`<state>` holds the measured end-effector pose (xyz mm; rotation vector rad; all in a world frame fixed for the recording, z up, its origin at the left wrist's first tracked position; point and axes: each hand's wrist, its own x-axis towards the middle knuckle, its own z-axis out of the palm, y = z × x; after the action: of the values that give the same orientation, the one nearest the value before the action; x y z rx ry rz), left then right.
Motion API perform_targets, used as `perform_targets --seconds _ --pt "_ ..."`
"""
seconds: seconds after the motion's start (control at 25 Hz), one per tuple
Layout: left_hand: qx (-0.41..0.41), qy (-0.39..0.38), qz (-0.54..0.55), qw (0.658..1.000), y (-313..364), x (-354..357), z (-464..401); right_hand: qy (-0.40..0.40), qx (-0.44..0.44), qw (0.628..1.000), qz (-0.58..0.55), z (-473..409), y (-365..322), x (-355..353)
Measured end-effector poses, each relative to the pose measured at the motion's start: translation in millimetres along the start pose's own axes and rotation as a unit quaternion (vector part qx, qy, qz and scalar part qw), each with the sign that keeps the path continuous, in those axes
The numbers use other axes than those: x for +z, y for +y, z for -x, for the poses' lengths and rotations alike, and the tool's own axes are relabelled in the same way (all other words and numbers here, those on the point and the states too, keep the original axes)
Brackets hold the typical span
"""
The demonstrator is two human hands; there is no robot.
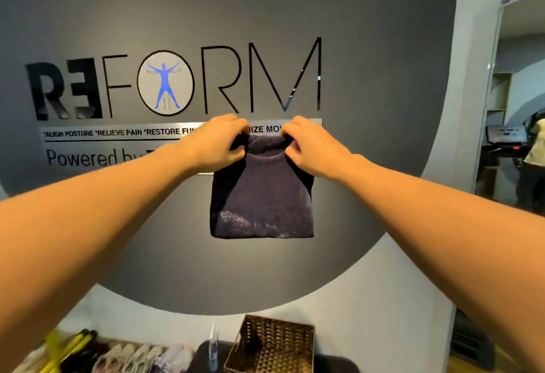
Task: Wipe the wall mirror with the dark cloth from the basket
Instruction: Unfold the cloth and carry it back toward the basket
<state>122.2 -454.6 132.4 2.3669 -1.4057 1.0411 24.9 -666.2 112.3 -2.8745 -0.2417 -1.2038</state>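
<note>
Dark navy cloth [262, 195], fuzzy and folded roughly square, hanging flat in front of the grey wall, top edge bunched. Woven wicker basket [271, 346], brown and square, standing open below on a dark surface. Wall mirror [513, 101] at far right edge, tall and narrow, apparently frameless, reflecting a room

"REFORM", "ALIGN POSTURE RELIEVE PAIN", "Powered by" on grey wall sign [354, 48].
</note>
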Motion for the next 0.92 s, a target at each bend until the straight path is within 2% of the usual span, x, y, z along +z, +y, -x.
perform_targets --seconds 0.44,0.72,0.92 --pt "-0.019 -0.131 0.066 0.989 -86 284 -17 -0.111 0.08 0.99 -0.044 3 128 263" --pt "-0.07 -0.24 0.122 0.961 -136 477 -8 -0.221 0.176 0.953 -0.11 19 192 445" --pt "-0.086 -0.308 0.169 0.932 -178 645 26 -0.281 0.234 0.919 -0.145 56 227 596"
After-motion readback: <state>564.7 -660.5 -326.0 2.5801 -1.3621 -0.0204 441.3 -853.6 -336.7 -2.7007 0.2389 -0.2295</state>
